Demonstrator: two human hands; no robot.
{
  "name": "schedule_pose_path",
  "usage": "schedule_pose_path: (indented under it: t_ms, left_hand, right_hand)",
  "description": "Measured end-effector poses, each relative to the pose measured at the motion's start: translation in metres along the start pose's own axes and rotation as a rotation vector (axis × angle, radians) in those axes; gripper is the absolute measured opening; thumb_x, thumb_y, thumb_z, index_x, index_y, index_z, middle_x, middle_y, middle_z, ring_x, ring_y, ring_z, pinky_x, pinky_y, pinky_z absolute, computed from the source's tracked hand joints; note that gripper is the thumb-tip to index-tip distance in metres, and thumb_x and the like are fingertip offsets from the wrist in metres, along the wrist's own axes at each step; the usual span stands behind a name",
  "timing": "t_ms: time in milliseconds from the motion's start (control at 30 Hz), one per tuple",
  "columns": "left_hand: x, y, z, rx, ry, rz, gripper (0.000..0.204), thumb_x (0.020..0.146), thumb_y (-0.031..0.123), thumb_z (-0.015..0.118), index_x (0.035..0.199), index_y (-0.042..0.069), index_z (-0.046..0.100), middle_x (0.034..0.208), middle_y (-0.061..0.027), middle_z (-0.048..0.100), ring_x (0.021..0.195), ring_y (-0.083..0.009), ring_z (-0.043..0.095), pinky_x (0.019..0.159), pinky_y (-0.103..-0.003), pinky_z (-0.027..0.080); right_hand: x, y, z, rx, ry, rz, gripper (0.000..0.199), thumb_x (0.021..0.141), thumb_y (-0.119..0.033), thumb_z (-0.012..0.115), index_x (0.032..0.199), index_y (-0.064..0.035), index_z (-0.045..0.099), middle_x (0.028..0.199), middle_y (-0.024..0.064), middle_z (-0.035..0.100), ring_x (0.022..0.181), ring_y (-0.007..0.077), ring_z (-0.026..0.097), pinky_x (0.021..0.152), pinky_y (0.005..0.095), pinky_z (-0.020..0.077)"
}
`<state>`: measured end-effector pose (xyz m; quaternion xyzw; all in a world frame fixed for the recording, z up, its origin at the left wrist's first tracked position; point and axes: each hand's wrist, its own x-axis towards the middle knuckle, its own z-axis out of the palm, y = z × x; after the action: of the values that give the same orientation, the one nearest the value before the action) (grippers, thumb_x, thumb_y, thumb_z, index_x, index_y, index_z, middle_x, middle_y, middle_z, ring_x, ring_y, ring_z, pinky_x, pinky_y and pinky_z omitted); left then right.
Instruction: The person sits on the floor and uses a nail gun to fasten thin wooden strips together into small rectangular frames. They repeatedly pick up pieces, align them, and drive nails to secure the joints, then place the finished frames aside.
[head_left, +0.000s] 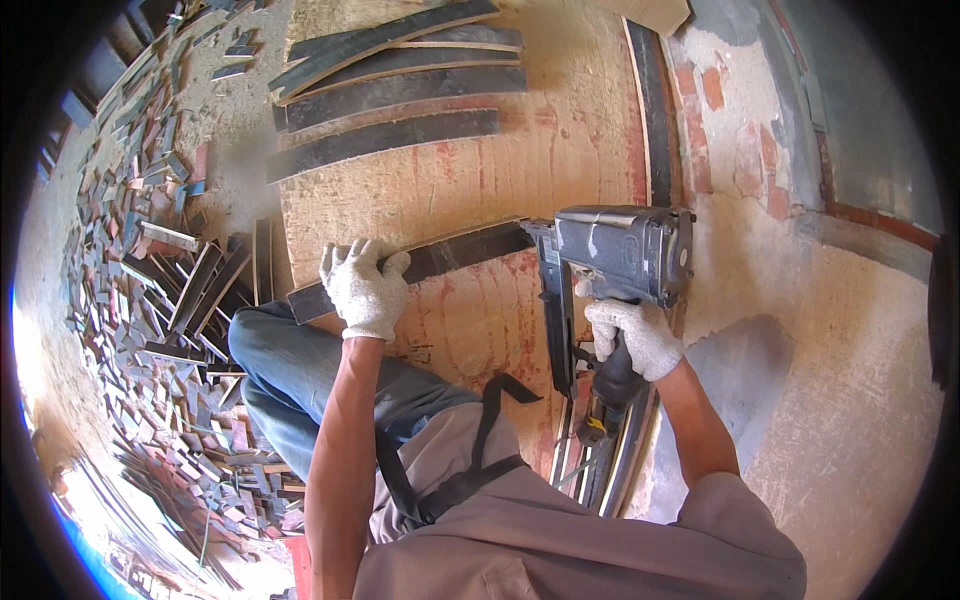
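My white knit gloves cover my left hand (365,290) and right hand (640,335). The nail gun (615,260) is dull grey-blue, the strip (440,262) near-black, the board (480,190) tan streaked red, my jeans (290,370) faded blue.

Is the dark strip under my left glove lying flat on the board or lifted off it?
Flat. The strip lies along the board, left hand pressing on it, nail gun at its right end.
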<state>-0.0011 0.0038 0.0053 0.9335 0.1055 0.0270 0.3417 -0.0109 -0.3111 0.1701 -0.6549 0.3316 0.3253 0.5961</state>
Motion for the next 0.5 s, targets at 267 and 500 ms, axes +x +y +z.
schedule_pose_path:
  t_ms: [267, 500]
  left_hand:
    - [0.000, -0.002, 0.004, 0.022, 0.073, 0.053, 0.007, 0.078, 0.020, 0.079, 0.076, 0.016, 0.073, 0.078, -0.0015, 0.071, 0.086, -0.0256, 0.063, 0.103, -0.042, 0.041]
    - [-0.001, -0.005, 0.007, 0.025, 0.087, 0.061, 0.007, 0.078, 0.021, 0.079, 0.075, 0.017, 0.073, 0.078, -0.0011, 0.071, 0.085, -0.0250, 0.063, 0.102, -0.042, 0.041]
  right_hand:
    - [0.001, 0.001, 0.012, -0.070, -0.082, 0.016, 0.040, 0.090, -0.009, 0.068, 0.130, -0.0025, 0.067, 0.063, 0.0043, 0.058, 0.045, 0.0151, 0.051, 0.048, 0.0305, 0.0446]
    - [0.000, -0.006, 0.026, -0.066, -0.090, -0.008, 0.032, 0.090, -0.009, 0.068, 0.121, -0.0013, 0.068, 0.060, 0.0035, 0.056, 0.045, 0.0146, 0.052, 0.047, 0.0302, 0.0439]
